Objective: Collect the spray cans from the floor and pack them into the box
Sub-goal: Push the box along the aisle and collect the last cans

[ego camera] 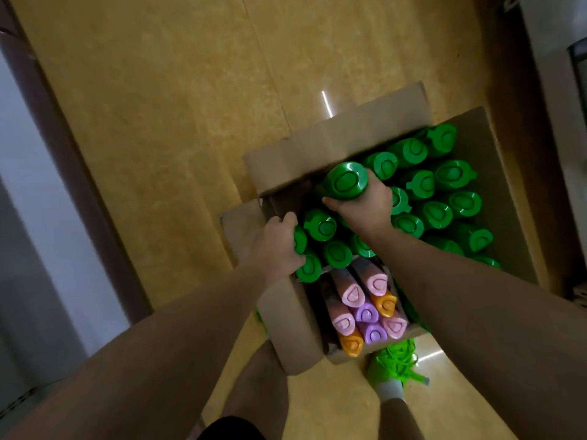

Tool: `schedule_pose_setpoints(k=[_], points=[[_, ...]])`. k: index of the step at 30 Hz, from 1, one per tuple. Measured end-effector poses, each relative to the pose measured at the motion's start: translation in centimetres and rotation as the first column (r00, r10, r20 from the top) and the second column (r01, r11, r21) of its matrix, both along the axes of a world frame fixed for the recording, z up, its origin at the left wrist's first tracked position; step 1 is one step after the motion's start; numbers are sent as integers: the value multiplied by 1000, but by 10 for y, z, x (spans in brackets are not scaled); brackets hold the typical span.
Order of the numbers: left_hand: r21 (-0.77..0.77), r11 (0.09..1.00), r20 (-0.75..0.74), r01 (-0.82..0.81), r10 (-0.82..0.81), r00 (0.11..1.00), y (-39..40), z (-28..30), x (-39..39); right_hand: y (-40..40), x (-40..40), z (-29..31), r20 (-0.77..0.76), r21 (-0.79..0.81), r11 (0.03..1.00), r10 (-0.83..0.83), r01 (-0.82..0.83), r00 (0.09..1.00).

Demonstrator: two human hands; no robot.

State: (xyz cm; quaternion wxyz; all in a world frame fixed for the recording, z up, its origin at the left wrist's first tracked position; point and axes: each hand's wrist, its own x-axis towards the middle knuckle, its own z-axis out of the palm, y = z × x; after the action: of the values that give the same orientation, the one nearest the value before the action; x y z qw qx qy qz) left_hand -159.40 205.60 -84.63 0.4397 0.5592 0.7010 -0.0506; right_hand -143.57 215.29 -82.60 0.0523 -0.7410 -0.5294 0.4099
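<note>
The person is holding a tall green spray can with a shiny round plastic cap [347,181] up above the open brown cardboard box [287,315], near the box's eleven o'clock corner. The right hand [360,204] is wrapping its curled fingers around the can just under the cap. The can is looking smooth and hard, so it may be a bit slippery. It is probably not heavy, and holding it around the round body looks like the best way.

The left hand [279,246] is curling around the cap of another green can [299,239] standing by the box's nine o'clock wall.

Lots of green-capped cans [440,214] are standing close together inside, filling the twelve to three o'clock part. At six o'clock a bunch of pink, purple and orange capped cans [365,312] are sitting packed tight.

The box is resting on a shiny yellow-brown floor [158,122]. A bright green shoe [395,357] is peeking out at the box's six o'clock side.
</note>
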Motion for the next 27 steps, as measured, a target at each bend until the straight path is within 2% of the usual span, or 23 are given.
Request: schedule_pose_setpoints(k=[5,12,18,27], points=[[-20,995,14,-102,102,995,-10,-32,8,-8,-3,-35,51,65,995,-82,78,995],[-14,994,59,-106,106,993,-8,-42,5,-10,-17,-58,102,103,988,-125,115,987],[-1,992,85,-127,127,988,-12,-44,3,-12,-18,-59,171,73,995,51,-65,984],[-60,986,112,-157,163,980,-14,-40,-1,-3,-14,-51,260,13,990,129,-137,957]])
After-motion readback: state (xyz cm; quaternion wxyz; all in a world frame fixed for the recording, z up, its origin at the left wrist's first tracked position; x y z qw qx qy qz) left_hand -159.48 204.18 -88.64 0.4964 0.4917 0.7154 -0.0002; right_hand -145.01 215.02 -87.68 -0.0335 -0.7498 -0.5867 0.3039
